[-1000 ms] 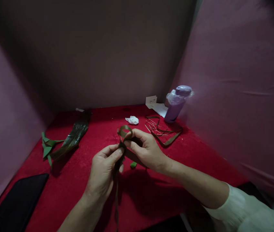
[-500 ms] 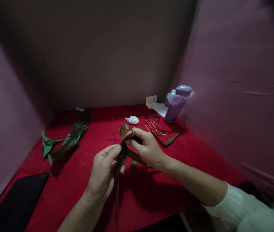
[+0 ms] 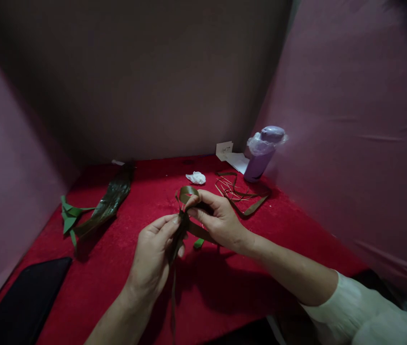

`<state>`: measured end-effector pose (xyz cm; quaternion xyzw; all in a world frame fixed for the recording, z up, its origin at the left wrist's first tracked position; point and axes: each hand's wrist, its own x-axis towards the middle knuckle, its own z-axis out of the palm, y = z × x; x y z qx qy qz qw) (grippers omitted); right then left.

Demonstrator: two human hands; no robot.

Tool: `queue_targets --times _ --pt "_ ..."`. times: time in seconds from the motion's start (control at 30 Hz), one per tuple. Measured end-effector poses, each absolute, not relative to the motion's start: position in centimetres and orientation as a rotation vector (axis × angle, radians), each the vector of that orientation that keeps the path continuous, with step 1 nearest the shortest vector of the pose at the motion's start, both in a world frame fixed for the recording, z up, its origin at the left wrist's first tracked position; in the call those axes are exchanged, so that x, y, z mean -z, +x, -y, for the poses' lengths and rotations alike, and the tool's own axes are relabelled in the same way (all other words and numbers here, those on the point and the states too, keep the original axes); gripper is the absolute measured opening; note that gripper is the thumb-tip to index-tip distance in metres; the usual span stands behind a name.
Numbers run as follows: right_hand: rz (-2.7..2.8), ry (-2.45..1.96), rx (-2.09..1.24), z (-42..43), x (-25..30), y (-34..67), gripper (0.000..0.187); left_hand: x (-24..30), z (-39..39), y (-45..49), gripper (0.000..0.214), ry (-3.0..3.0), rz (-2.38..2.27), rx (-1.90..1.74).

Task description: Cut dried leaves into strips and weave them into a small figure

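Observation:
Between my two hands is a long olive-brown leaf strip (image 3: pixel 187 190), bent into a small loop at the top. My left hand (image 3: pixel 155 249) pinches a dark bundle of it between thumb and fingers, and a thin end hangs down toward the table's front. Thumb and forefinger of my right hand (image 3: pixel 221 220) are closed on the strip just right of the loop. Part of the strip passes beneath the right hand, where its course is hidden. A small bright green piece (image 3: pixel 198 244) shows below the hands.
A red cloth (image 3: pixel 110 287) covers the table. On the left lie dark glossy leaves (image 3: pixel 115 194), a folded green leaf (image 3: pixel 70 218) and a black flat object (image 3: pixel 23 302). Farther back are crumpled white tissue (image 3: pixel 196 178), thin sticks with a brown strip (image 3: pixel 255 206), paper (image 3: pixel 237 162) and a purple bottle (image 3: pixel 259 163).
The loop at the top has opened wider and turned slightly. Both hands keep nearly the same place and grip.

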<state>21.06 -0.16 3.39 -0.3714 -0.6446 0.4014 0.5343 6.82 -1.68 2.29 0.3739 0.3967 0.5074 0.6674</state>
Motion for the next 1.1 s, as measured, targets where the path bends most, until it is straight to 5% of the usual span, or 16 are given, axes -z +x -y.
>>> queue_targets --times 1.1 --pt "1.428 -0.82 -1.091 -0.3 -4.3 21.1 0.01 -2.5 1.7 7.1 0.019 0.86 -0.931 -1.167"
